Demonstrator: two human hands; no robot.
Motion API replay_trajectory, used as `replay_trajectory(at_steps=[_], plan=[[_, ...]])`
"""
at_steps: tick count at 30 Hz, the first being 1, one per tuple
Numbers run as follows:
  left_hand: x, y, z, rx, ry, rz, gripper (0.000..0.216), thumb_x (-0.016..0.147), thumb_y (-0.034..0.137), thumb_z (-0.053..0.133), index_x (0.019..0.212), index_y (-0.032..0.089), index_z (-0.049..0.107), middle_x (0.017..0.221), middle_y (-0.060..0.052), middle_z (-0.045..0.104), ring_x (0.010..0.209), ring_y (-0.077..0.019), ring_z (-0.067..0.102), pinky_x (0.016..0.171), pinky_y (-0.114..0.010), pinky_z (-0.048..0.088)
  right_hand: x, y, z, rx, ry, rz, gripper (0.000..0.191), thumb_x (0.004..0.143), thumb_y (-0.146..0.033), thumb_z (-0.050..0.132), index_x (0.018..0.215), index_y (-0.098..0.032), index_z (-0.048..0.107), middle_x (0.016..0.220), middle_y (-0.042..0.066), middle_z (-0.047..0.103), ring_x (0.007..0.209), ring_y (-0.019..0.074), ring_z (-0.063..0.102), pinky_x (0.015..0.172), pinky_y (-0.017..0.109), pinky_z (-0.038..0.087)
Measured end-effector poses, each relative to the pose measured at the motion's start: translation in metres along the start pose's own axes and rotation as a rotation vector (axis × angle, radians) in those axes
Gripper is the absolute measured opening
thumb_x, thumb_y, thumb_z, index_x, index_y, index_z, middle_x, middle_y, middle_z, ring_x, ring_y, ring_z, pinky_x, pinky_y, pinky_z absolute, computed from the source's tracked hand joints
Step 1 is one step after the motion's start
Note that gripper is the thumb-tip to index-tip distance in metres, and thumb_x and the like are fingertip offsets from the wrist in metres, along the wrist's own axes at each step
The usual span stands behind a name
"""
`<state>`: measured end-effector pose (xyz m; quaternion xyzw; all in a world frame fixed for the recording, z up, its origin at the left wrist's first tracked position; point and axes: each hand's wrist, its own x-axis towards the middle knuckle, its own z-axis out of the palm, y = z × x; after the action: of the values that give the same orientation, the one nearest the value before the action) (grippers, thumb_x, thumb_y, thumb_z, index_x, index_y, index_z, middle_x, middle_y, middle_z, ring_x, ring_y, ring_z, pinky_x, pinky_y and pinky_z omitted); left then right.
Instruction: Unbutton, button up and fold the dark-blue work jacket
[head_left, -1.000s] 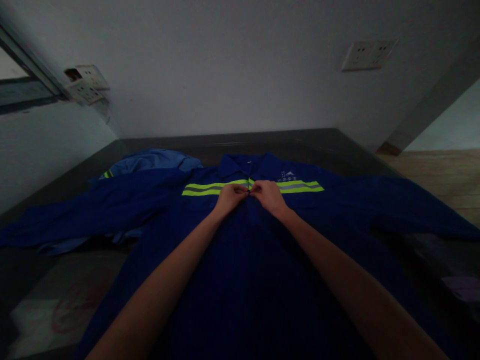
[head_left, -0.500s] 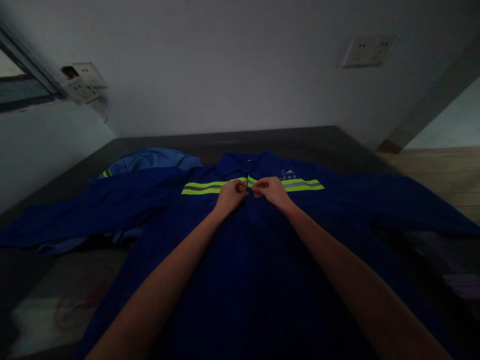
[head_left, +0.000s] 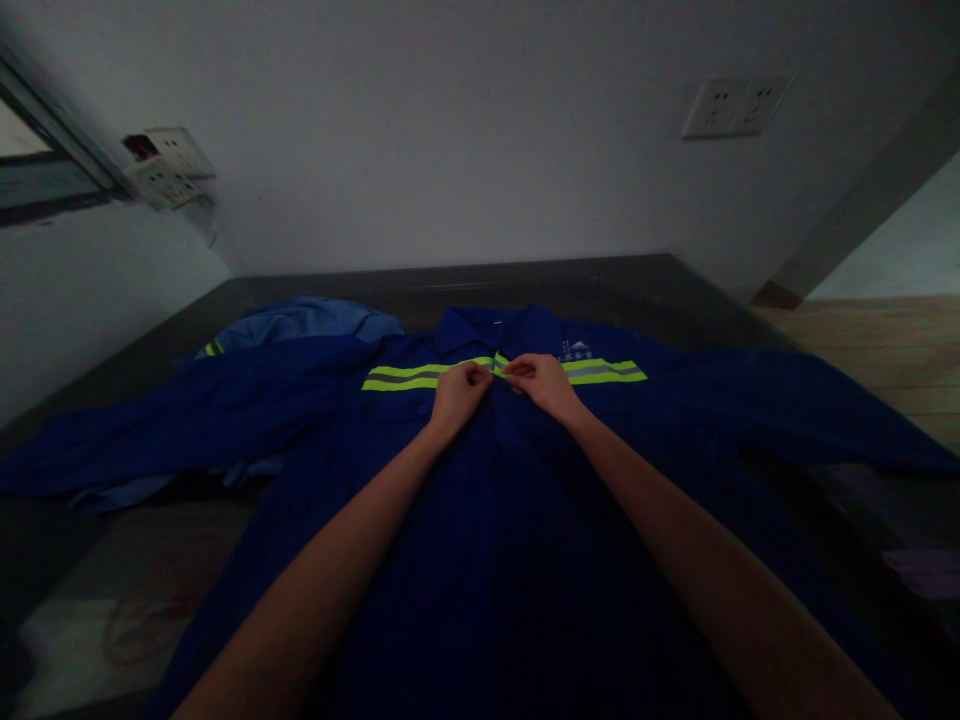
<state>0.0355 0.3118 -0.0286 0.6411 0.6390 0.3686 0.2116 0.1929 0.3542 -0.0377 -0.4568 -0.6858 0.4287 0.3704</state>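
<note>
A dark blue work jacket (head_left: 480, 540) lies spread front-up on a dark table (head_left: 600, 285), sleeves out to both sides. A yellow and grey reflective stripe (head_left: 405, 377) runs across its chest, below the collar (head_left: 487, 325). My left hand (head_left: 459, 392) and my right hand (head_left: 544, 384) meet at the middle of the chest, at the stripe. Both are closed in a pinch on the jacket's front opening. What lies between the fingertips is too small to make out.
A lighter blue garment (head_left: 300, 320) lies bunched at the back left, partly under the jacket's sleeve. Wall sockets (head_left: 735, 103) are on the back wall, and more sockets (head_left: 161, 165) on the left wall. Wooden floor (head_left: 885, 350) shows at right.
Both hands have stayed at the chest stripe, shifting only slightly. The fingertips have worked a little at the jacket's front edges.
</note>
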Motion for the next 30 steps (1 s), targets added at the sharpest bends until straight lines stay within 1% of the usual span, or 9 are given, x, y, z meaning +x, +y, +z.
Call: replay_trajectory(at_steps=[3, 5, 7, 10, 15, 18, 21, 30], plan=[[-0.002, 0.000, 0.001, 0.051, 0.010, 0.042, 0.007, 0.079, 0.019, 0.059, 0.083, 0.016, 0.065, 0.073, -0.003, 0.069, 0.068, -0.0161, 0.063, 0.064, -0.024, 0.044, 0.000, 0.000, -0.003, -0.127, 0.032, -0.040, 0.007, 0.070, -0.011, 0.069, 0.075, -0.016, 0.069, 0.064, 0.001, 0.068, 0.054, 0.0130, 0.062, 0.054, 0.023, 0.048], [-0.004, -0.002, 0.002, 0.111, 0.020, 0.093, 0.012, 0.079, 0.018, 0.060, 0.091, 0.018, 0.063, 0.075, -0.002, 0.068, 0.069, -0.0164, 0.063, 0.065, -0.024, 0.044, -0.001, -0.001, -0.003, -0.213, 0.040, -0.060, 0.001, 0.072, -0.015, 0.069, 0.072, -0.016, 0.068, 0.064, 0.001, 0.068, 0.058, 0.0139, 0.062, 0.055, 0.023, 0.046], [-0.006, -0.005, 0.003, 0.173, 0.022, 0.134, 0.017, 0.080, 0.019, 0.060, 0.097, 0.020, 0.060, 0.076, -0.001, 0.067, 0.071, -0.0172, 0.062, 0.064, -0.025, 0.043, -0.003, -0.002, -0.002, -0.302, 0.046, -0.080, 0.003, 0.073, -0.018, 0.069, 0.071, -0.017, 0.068, 0.067, 0.002, 0.068, 0.062, 0.0150, 0.063, 0.058, 0.024, 0.045], [-0.007, -0.010, 0.006, 0.228, 0.022, 0.163, 0.021, 0.080, 0.017, 0.060, 0.100, 0.021, 0.056, 0.079, -0.001, 0.064, 0.076, -0.0184, 0.061, 0.065, -0.026, 0.043, -0.007, -0.004, 0.003, -0.445, 0.057, -0.113, 0.003, 0.075, -0.020, 0.069, 0.073, -0.017, 0.068, 0.073, 0.004, 0.068, 0.069, 0.0168, 0.062, 0.063, 0.025, 0.042], [-0.007, -0.011, 0.007, 0.290, 0.023, 0.218, 0.024, 0.080, 0.013, 0.057, 0.103, 0.020, 0.055, 0.092, -0.005, 0.061, 0.091, -0.0208, 0.057, 0.078, -0.031, 0.045, -0.012, -0.006, 0.008, -0.648, 0.077, -0.174, 0.006, 0.079, -0.024, 0.066, 0.077, -0.018, 0.067, 0.081, 0.006, 0.065, 0.077, 0.0193, 0.058, 0.069, 0.029, 0.037], [-0.009, -0.008, 0.005, 0.338, 0.039, 0.278, 0.021, 0.081, 0.013, 0.056, 0.101, 0.019, 0.058, 0.103, -0.008, 0.058, 0.100, -0.0227, 0.054, 0.087, -0.035, 0.044, -0.015, -0.008, 0.007, -0.718, 0.088, -0.192, 0.007, 0.082, -0.025, 0.064, 0.085, -0.018, 0.065, 0.082, 0.005, 0.065, 0.078, 0.0194, 0.057, 0.070, 0.029, 0.036], [-0.011, -0.005, 0.002, 0.393, 0.058, 0.318, 0.021, 0.082, 0.016, 0.057, 0.102, 0.020, 0.060, 0.111, -0.009, 0.056, 0.105, -0.0247, 0.051, 0.090, -0.037, 0.042, -0.017, -0.009, 0.004, -0.760, 0.087, -0.211, 0.011, 0.083, -0.028, 0.064, 0.089, -0.019, 0.064, 0.084, 0.005, 0.064, 0.081, 0.0193, 0.057, 0.072, 0.029, 0.036], [-0.011, -0.005, 0.001, 0.530, -0.022, 0.313, 0.018, 0.084, 0.023, 0.059, 0.102, 0.022, 0.063, 0.109, -0.006, 0.060, 0.103, -0.0241, 0.053, 0.087, -0.037, 0.041, -0.018, -0.002, 0.004, -0.851, 0.076, -0.227, 0.015, 0.085, -0.034, 0.062, 0.091, -0.020, 0.061, 0.092, 0.006, 0.063, 0.087, 0.0215, 0.055, 0.076, 0.030, 0.036]])
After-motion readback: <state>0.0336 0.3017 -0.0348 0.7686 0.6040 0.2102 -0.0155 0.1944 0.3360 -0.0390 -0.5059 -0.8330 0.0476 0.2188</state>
